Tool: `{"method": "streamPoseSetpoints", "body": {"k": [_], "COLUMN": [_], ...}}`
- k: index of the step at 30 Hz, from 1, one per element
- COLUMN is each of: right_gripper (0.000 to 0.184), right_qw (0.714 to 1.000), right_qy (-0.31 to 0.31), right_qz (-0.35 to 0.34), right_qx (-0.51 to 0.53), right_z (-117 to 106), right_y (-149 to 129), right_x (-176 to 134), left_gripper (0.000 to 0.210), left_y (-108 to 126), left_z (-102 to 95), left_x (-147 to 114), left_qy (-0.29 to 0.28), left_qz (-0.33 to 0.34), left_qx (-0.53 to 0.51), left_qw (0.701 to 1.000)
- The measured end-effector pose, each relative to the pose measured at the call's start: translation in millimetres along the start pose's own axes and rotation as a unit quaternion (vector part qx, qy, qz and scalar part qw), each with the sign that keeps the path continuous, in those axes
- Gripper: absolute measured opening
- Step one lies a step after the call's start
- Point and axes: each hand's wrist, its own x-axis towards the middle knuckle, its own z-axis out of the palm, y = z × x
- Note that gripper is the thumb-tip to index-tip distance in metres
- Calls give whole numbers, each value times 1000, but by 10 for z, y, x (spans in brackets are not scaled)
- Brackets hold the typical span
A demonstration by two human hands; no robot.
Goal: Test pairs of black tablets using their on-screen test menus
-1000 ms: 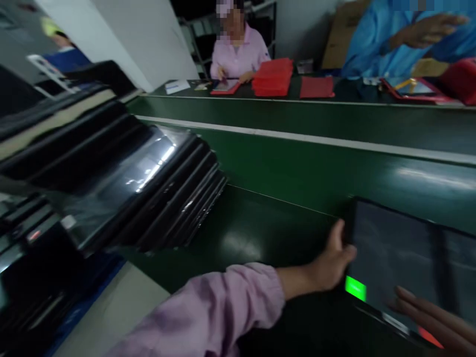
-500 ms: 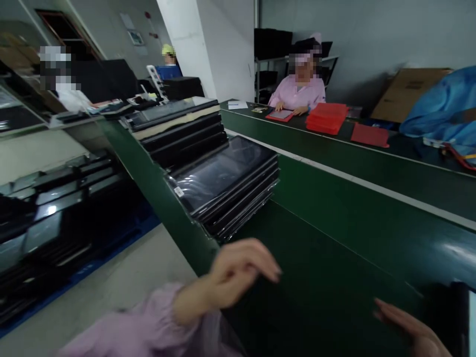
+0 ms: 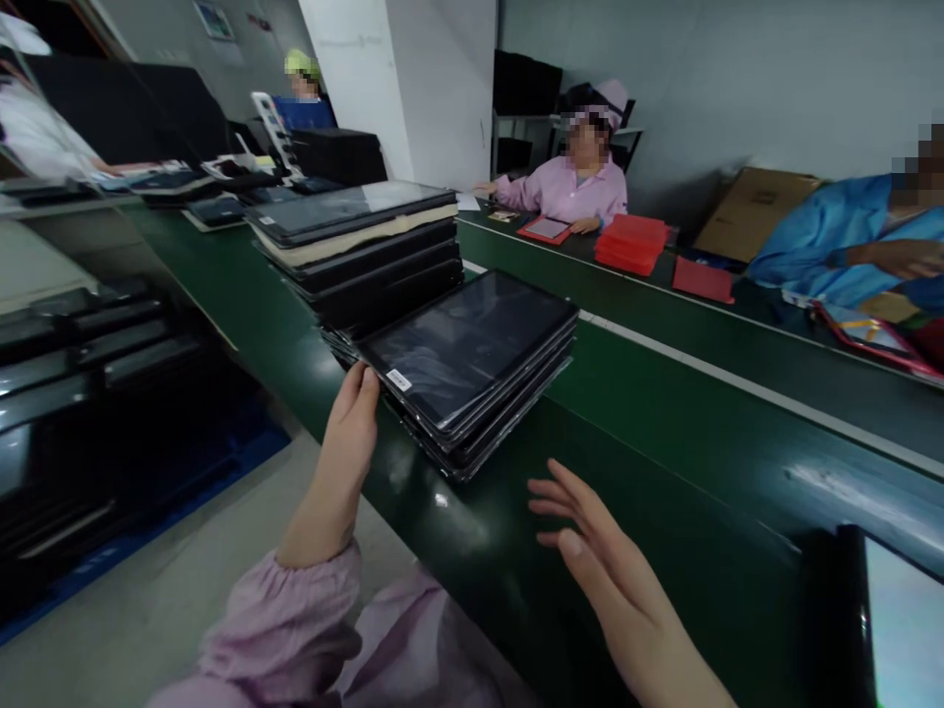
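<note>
A stack of black tablets in clear film sits on the green bench; the top tablet [image 3: 479, 339] bears a small white barcode label near its left corner. My left hand [image 3: 354, 423] is closed on the left edge of that top tablet, thumb at the rim; its other fingertips are partly hidden. My right hand [image 3: 601, 551] hovers over the bench to the right of the stack, its fingers spread and holding nothing. Directly behind stands a taller stack of black tablets [image 3: 390, 270] with a pale layer near its top.
A device with a lit screen [image 3: 904, 610] stands at the lower right. Across the green bench [image 3: 700, 472], a co-worker in pink [image 3: 582, 182] sits near red sleeves [image 3: 632, 243]; another in blue [image 3: 818, 236] is farther right. More dark devices [image 3: 133, 354] lie on the lower left.
My left hand has moved forward to the tablet stack and taken hold of the top tablet's edge. My right hand has come in leftward from the lower right, towards the stack.
</note>
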Motion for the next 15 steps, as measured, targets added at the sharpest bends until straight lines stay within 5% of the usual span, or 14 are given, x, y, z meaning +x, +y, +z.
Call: {"method": "streamPoseSetpoints", "body": {"k": [7,15], "right_gripper": [115,97], "right_qw": [997,998], "right_qy": [6,18], "right_qz": [4,35], "right_qx": [72,43], "right_z": [229,215], "right_y": [-253,-372], "right_x": [619,654], "left_gripper": [47,58], "left_y": [170,339], "left_z": [79,149], "left_x": [-188,-576], "left_qy": [12,34], "left_qz": [-16,-63], "left_qx": [24,-3], "left_qw": [1000,997]}}
